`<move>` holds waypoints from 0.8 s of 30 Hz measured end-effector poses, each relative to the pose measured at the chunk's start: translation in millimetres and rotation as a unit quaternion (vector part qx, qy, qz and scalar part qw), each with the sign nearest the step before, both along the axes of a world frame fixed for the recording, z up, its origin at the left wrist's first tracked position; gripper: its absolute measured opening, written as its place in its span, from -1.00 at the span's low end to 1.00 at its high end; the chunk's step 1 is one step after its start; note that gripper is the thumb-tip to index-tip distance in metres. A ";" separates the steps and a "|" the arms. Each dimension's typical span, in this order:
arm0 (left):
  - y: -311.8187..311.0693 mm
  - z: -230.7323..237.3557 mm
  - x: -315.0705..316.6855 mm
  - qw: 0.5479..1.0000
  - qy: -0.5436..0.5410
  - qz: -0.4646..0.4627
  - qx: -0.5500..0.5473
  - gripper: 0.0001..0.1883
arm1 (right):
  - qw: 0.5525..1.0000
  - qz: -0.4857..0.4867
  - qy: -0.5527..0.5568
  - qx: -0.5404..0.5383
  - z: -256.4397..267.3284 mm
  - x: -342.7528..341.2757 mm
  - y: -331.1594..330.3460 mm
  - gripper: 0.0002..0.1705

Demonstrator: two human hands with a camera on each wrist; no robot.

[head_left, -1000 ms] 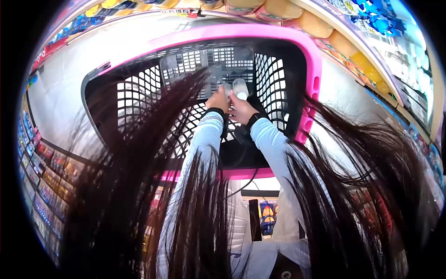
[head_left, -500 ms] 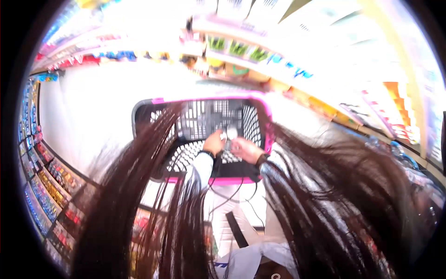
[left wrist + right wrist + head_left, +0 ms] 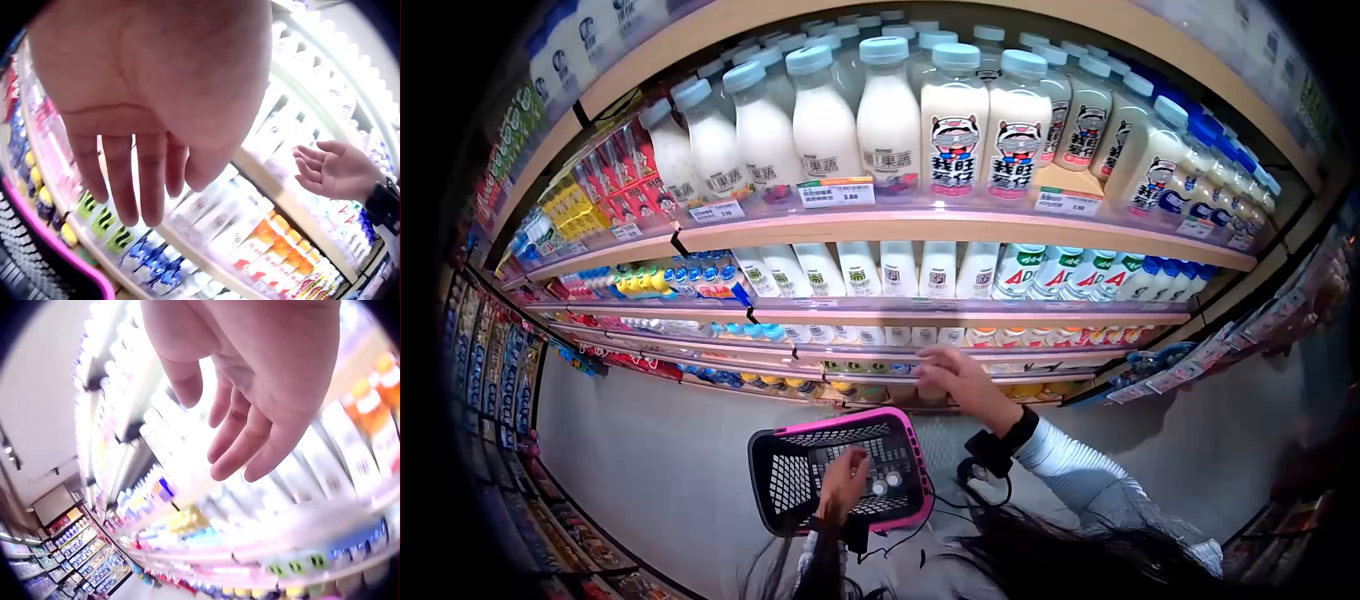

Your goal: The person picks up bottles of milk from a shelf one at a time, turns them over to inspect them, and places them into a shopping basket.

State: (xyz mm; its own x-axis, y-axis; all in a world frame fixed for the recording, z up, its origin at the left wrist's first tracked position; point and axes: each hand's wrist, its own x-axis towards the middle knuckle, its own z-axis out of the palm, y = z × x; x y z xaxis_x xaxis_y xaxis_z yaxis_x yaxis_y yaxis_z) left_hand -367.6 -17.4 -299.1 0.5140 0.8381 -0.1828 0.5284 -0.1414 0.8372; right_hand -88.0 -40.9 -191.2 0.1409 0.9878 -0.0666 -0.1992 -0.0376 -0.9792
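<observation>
Over the pink-rimmed black shopping basket (image 3: pixel 917 455) is my left hand (image 3: pixel 843 484), its fingers loose with nothing in them. Two bottles with white caps (image 3: pixel 893 479) stand inside the basket, just right of that hand. My right hand (image 3: pixel 966 384) is raised outside the basket, before the lower shelves, fingers relaxed and holding nothing. In the left wrist view the left hand (image 3: pixel 147 94) hangs with its fingers spread downward. The right wrist view shows the right hand (image 3: pixel 256 394) with gently bent, empty fingers.
Ahead, a tall shelf unit (image 3: pixel 900 225) carries rows of drinks. Milky bottles with pale blue caps (image 3: pixel 888 120) line its upper shelf, beside bottles with cartoon labels (image 3: pixel 955 130). Another stocked rack (image 3: pixel 495 370) runs along the left. A cable (image 3: pixel 948 508) trails near the basket.
Both hands were together on the bottles in the basket; now they are apart and empty. My right hand has moved out toward the shelves, and the head view has tilted up to them.
</observation>
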 end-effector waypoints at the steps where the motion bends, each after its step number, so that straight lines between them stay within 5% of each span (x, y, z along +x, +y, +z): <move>1: -5.6 36.8 12.5 0.999 0.006 -0.018 0.039 -0.78 | 0.996 -0.020 -0.056 0.065 36.0 12.4 -3.7 -0.61; 5: -23.7 132.6 55.5 0.990 -0.022 -0.020 0.137 -0.79 | 0.913 -0.162 -0.236 0.291 135.1 63.6 -17.2 -0.39; 9: -37.7 201.3 77.9 0.974 -0.083 0.003 0.212 -0.79 | 0.816 -0.285 -0.359 0.353 206.9 111.5 -5.6 -0.20; 15: -60.7 294.4 115.0 0.961 -0.179 0.020 0.210 -0.80 | 0.779 -0.253 -0.475 0.322 222.5 152.9 56.7 -0.02; 24: -85.7 325.2 159.9 0.935 -0.184 -0.042 0.300 -0.81 | 0.825 -0.220 -0.447 0.267 220.3 159.2 78.1 -0.03</move>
